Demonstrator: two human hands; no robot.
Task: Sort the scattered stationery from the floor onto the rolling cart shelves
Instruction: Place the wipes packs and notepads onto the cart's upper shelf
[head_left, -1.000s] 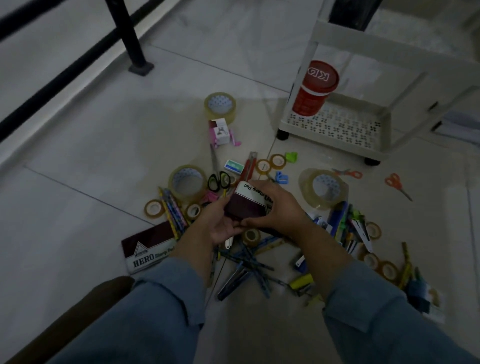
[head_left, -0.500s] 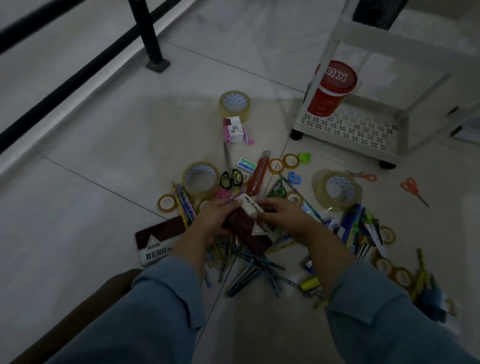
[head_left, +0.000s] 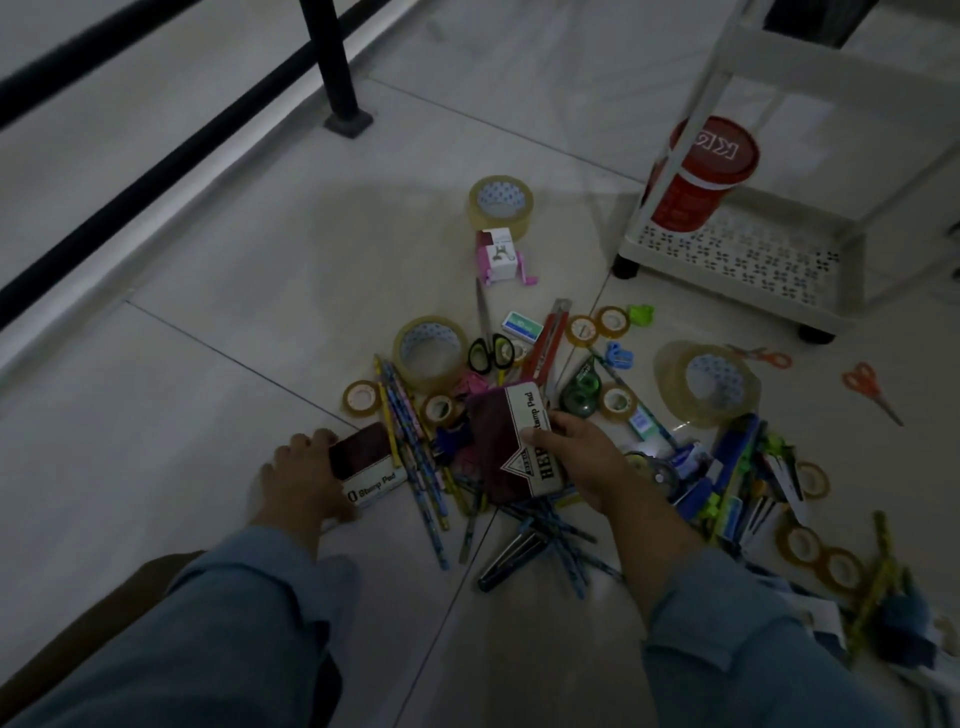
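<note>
Holding a maroon stamp pad in the right hand, fingers clamped on its white label end, just above the pile of pencils and tape rolls. Curling the left hand round the left end of a second stamp pad lying on the floor, left of the pile. Leaving the rolling cart far right, well apart, red tub on its bottom shelf.

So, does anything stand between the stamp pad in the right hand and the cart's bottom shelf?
Nothing visible does. The right hand holds the stamp pad over the pile; the shelf is open on its near side, though a red cup stands in one corner.
</note>
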